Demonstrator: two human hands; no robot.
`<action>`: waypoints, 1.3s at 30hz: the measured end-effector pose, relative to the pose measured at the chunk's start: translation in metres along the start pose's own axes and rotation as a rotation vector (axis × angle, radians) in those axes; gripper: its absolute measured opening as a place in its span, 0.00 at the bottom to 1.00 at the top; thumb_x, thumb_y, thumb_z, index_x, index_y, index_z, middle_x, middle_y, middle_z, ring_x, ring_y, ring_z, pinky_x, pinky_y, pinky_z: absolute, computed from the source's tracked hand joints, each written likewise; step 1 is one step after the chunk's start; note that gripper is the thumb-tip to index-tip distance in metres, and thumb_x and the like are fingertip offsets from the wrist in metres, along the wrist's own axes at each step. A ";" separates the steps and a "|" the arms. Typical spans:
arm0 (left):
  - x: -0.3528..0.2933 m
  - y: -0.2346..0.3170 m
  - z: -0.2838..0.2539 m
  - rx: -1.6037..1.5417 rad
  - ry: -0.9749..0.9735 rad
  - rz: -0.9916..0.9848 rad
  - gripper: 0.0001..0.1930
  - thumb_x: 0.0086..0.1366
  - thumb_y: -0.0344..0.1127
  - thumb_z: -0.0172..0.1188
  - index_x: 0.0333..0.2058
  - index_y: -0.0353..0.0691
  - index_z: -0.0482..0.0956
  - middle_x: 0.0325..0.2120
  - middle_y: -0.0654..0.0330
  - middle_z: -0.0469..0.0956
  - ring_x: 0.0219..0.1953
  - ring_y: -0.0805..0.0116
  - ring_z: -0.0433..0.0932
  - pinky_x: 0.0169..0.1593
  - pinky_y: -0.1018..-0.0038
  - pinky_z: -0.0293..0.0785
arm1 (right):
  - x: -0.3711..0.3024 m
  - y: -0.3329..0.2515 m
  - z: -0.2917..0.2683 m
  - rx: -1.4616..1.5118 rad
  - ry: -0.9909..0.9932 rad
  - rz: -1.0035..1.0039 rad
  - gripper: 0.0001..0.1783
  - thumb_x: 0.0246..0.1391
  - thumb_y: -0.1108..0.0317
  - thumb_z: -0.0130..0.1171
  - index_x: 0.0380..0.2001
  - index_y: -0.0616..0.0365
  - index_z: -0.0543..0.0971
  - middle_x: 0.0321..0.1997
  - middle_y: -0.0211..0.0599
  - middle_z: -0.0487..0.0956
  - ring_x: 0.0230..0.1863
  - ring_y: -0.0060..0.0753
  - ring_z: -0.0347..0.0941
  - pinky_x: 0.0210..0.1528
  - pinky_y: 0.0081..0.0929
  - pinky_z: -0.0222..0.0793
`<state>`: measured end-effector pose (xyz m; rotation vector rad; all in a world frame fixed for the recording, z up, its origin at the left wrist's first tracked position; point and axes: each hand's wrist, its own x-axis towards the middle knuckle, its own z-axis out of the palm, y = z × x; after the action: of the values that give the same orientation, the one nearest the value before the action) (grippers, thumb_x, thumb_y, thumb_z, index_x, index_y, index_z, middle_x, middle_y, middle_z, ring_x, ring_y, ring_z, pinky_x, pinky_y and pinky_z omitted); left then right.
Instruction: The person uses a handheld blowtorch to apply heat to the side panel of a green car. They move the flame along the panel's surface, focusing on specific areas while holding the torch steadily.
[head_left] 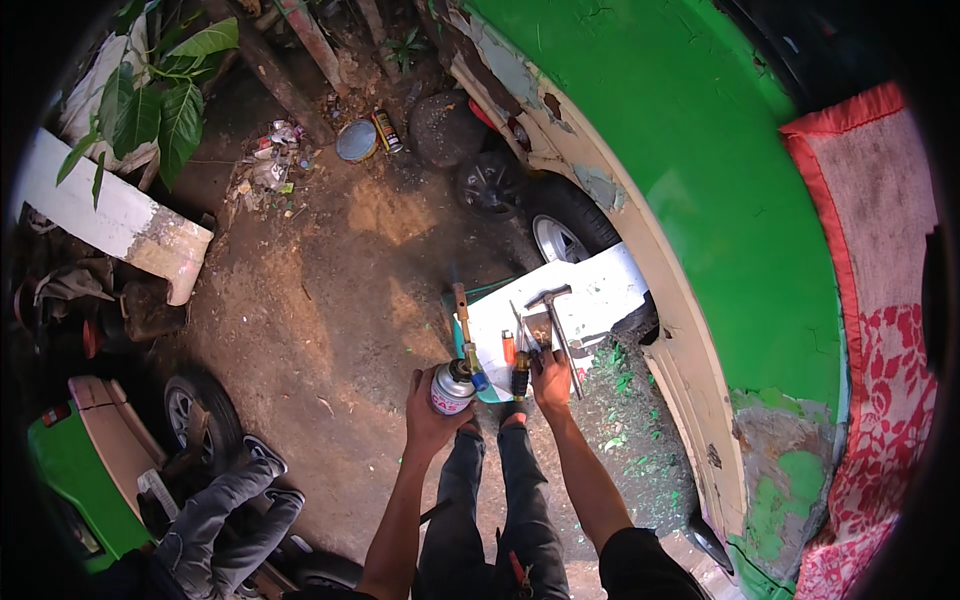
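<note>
My left hand (431,415) is wrapped around the white canister of a gas torch (450,388), whose brass nozzle points away from me. A faint bluish flame may show at its tip. My right hand (551,382) is closed on what looks like a scraper (538,328) with a wide, brownish blade; its handle is hidden by the fingers. Just left of that hand lies a screwdriver (519,377) with a black and yellow handle. An orange lighter (508,347) and a hammer (556,318) lie on the white board (610,290) under my hands.
A green vehicle body (690,200) with peeling paint curves along the right. Wheels (560,238) lean beneath it. Another person's legs (235,510) stretch out at lower left beside a tire (195,415). A can (386,131) and a round lid (357,140) lie on the dirt ground.
</note>
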<state>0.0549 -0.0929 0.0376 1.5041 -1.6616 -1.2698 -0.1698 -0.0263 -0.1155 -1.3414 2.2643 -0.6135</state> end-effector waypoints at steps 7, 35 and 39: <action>0.001 0.001 -0.005 0.038 0.022 0.012 0.33 0.39 0.29 0.76 0.48 0.35 0.74 0.41 0.53 0.72 0.44 0.56 0.75 0.48 0.63 0.73 | 0.000 -0.006 -0.005 0.121 0.016 0.105 0.10 0.54 0.71 0.59 0.36 0.67 0.73 0.36 0.54 0.74 0.40 0.59 0.71 0.43 0.52 0.68; -0.014 0.168 -0.130 -0.128 0.132 0.248 0.37 0.44 0.35 0.76 0.52 0.36 0.66 0.40 0.51 0.79 0.43 0.58 0.81 0.47 0.65 0.76 | -0.029 -0.189 -0.202 1.068 -0.089 0.272 0.14 0.59 0.77 0.51 0.45 0.51 0.64 0.29 0.32 0.74 0.20 0.17 0.66 0.15 0.17 0.61; 0.033 0.156 -0.158 -0.146 0.086 0.260 0.36 0.44 0.36 0.76 0.51 0.37 0.68 0.39 0.52 0.80 0.41 0.59 0.82 0.46 0.65 0.77 | -0.005 -0.215 -0.188 1.115 -0.011 0.183 0.11 0.62 0.76 0.48 0.47 0.54 0.64 0.32 0.36 0.74 0.17 0.19 0.65 0.13 0.20 0.61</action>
<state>0.1197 -0.1798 0.2343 1.1956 -1.6119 -1.1427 -0.1251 -0.0862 0.1608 -0.5512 1.5107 -1.4690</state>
